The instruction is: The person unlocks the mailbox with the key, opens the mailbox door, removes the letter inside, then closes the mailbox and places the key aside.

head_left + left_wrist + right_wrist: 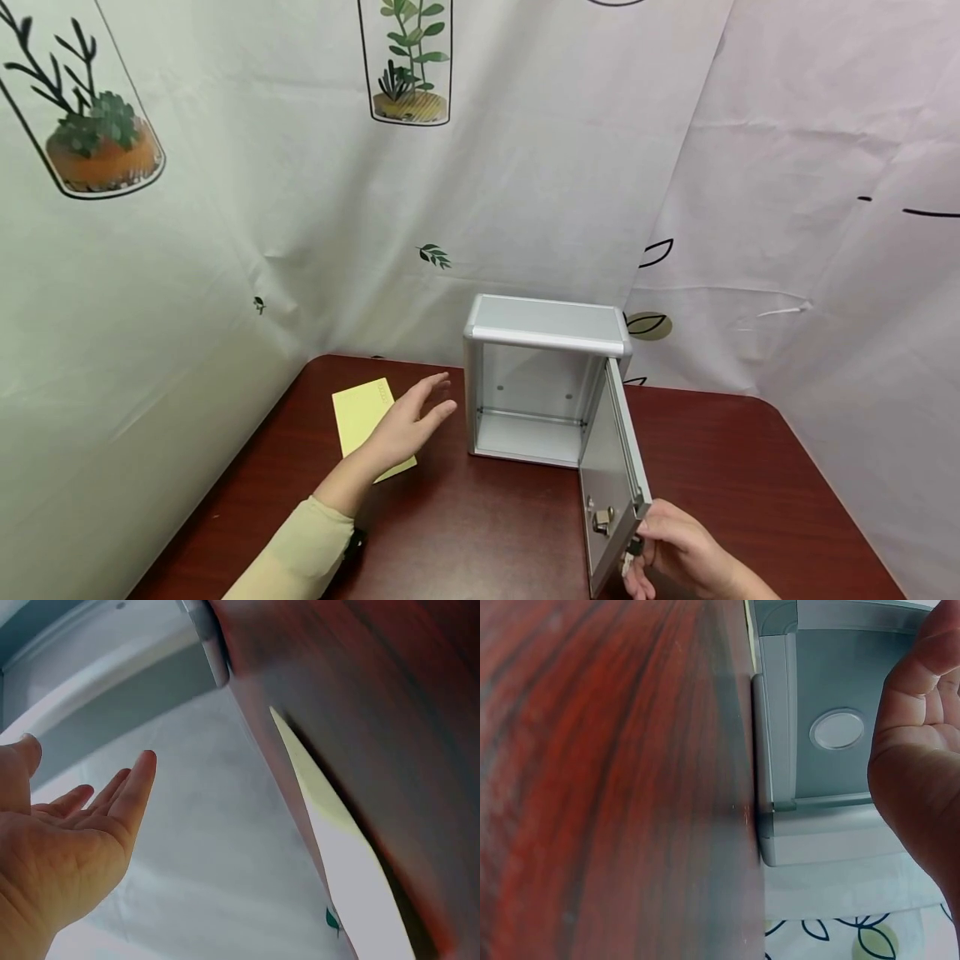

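While the box [547,318] stands upright near the far edge of the table [480,525], its door [600,479] is swung wide toward five o'clock; the right hand [684,546], between four and five o'clock from the box, grips the door by its free edge, fingers curled close to the keys [628,565], though whether they also pinch these I cannot tell; a lock [602,521] sits on the door's inner face, near that edge; the left hand [408,423], out of a pale sleeve [303,542], hangs in the air between eight and nine o'clock from the box, near it yet apart; its fingers are straight and slightly spread, its thumb well away from them, pointing toward two o'clock; the paper [358,408], yellow, lies on the table beyond that hand, partly covered by it in the head view; behind, at twelve o'clock, hangs a white cloth [540,167] printed with plants.
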`<move>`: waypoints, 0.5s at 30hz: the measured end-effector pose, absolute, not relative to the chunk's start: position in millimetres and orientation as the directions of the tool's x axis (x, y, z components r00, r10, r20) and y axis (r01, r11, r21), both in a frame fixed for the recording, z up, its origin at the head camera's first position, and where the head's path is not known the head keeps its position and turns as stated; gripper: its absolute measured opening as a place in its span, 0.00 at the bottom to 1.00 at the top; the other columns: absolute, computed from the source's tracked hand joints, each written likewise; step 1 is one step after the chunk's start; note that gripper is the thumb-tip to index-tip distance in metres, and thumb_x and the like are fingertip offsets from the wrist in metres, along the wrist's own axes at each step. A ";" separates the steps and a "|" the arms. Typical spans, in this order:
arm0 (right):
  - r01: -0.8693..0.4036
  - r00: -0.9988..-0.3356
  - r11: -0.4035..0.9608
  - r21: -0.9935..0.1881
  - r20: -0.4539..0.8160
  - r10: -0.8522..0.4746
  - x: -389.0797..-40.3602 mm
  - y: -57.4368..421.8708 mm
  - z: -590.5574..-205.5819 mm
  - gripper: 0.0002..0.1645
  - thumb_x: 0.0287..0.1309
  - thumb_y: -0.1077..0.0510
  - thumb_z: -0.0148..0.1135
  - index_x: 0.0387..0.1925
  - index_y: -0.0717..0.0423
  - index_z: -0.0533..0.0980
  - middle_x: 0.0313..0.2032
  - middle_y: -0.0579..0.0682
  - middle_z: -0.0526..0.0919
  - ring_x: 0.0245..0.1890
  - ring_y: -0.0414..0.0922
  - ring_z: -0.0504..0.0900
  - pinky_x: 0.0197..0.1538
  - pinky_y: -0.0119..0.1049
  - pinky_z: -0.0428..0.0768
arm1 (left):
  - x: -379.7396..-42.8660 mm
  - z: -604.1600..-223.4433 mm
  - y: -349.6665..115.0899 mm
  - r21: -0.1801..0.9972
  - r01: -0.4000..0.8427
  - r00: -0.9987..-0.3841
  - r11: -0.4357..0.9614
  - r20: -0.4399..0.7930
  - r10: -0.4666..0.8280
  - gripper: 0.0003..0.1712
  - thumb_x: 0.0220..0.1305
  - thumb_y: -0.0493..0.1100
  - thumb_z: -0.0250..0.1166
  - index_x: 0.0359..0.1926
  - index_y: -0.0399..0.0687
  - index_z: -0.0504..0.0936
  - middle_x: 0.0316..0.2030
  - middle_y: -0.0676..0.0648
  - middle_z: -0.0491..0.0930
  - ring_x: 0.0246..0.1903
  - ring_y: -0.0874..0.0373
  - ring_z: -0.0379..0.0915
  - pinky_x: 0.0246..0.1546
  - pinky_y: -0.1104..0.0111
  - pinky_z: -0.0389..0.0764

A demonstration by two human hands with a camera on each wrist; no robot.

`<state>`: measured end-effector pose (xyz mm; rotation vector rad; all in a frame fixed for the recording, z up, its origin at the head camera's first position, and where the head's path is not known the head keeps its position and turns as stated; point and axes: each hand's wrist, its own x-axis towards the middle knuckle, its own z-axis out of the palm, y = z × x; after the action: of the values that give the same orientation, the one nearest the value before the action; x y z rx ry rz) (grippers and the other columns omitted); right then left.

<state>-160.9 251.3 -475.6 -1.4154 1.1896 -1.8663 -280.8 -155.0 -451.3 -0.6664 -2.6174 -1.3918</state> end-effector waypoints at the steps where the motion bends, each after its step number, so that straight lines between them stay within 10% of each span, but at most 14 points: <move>1: -0.108 -0.326 -0.488 -0.866 0.495 -0.805 -160.9 251.2 -475.6 0.26 0.63 0.74 0.20 0.34 0.88 0.68 0.20 0.79 0.71 0.13 0.64 0.70 0.17 0.50 0.78 | -280.4 -451.2 -152.0 0.761 0.426 -0.898 0.490 0.290 0.331 0.38 0.73 0.65 0.59 0.75 0.51 0.66 0.69 0.44 0.72 0.70 0.49 0.66 0.68 0.51 0.69; 15: -0.105 -0.333 -0.486 -0.868 0.491 -0.805 -160.9 251.7 -476.1 0.26 0.62 0.74 0.20 0.34 0.88 0.68 0.19 0.79 0.70 0.12 0.64 0.67 0.16 0.50 0.77 | -277.7 -454.7 -127.2 0.756 0.464 -0.876 0.462 0.316 0.364 0.41 0.77 0.61 0.54 0.82 0.70 0.45 0.74 0.47 0.65 0.72 0.49 0.62 0.69 0.52 0.66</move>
<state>-160.9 251.7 -476.1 -1.4095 1.1921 -1.8702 -277.7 -127.2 -454.7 -0.7369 -2.5903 -1.3922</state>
